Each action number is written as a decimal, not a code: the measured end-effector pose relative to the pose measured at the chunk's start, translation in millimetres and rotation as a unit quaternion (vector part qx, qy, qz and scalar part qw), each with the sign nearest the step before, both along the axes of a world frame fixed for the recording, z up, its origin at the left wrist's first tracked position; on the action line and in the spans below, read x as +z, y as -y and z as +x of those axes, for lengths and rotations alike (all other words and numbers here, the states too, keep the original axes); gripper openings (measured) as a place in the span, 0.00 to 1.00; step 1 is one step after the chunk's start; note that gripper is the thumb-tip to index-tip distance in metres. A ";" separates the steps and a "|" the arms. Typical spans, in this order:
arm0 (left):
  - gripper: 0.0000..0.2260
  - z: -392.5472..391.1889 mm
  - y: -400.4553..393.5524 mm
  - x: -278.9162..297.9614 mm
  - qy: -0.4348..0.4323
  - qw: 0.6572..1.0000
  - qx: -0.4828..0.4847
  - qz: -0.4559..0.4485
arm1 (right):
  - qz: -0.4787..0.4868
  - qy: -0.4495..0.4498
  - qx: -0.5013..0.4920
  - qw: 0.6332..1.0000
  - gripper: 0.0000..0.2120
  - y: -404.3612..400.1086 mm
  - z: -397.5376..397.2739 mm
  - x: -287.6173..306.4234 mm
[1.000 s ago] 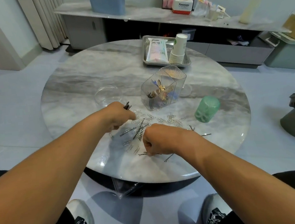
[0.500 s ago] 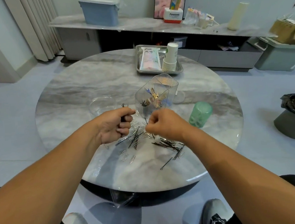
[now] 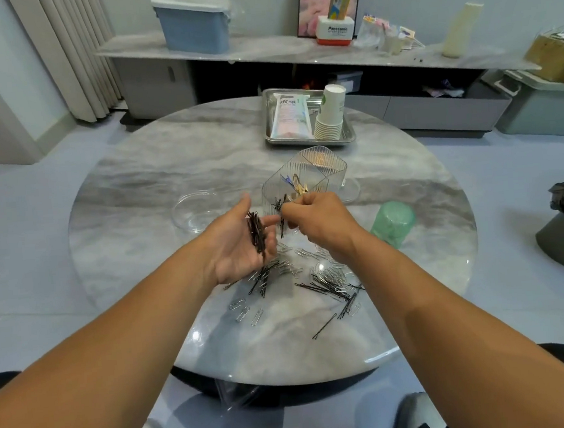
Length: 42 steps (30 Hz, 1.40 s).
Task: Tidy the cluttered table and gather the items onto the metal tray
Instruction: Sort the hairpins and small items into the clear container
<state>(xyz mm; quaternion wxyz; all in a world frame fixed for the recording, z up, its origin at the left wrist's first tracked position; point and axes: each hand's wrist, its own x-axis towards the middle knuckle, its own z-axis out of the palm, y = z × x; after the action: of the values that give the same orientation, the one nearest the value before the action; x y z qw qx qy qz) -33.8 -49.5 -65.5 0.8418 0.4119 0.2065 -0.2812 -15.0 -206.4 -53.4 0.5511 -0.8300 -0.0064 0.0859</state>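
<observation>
My left hand is raised palm up above the round marble table, with a bundle of black hairpins lying across its relaxed fingers. My right hand is beside it and pinches a few black hairpins at the fingertips. More black hairpins and silver paper clips lie scattered on the table under both hands. The metal tray stands at the table's far side and holds a flat packet and a stack of paper cups.
A clear ribbed organiser with clips inside stands just beyond my hands. A clear round dish lies to the left, an upturned green cup to the right. A low sideboard with a blue bin runs behind the table.
Both hands lifted off the table. My left hand turned palm up and opened, showing its hairpin bundle. My right hand brought a few hairpins up beside it.
</observation>
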 end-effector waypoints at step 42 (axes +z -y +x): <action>0.41 49.3 13.7 39.0 0.046 0.982 0.176 -0.056 | -0.319 0.057 -0.007 0.946 0.06 34.0 41.1 42.3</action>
<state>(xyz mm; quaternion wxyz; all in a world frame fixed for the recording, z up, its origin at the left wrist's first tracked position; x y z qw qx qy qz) 15.5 -63.1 -26.5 0.9083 0.3342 0.2208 -0.1204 26.1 -240.4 -11.2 0.2571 -0.9658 -0.0042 0.0324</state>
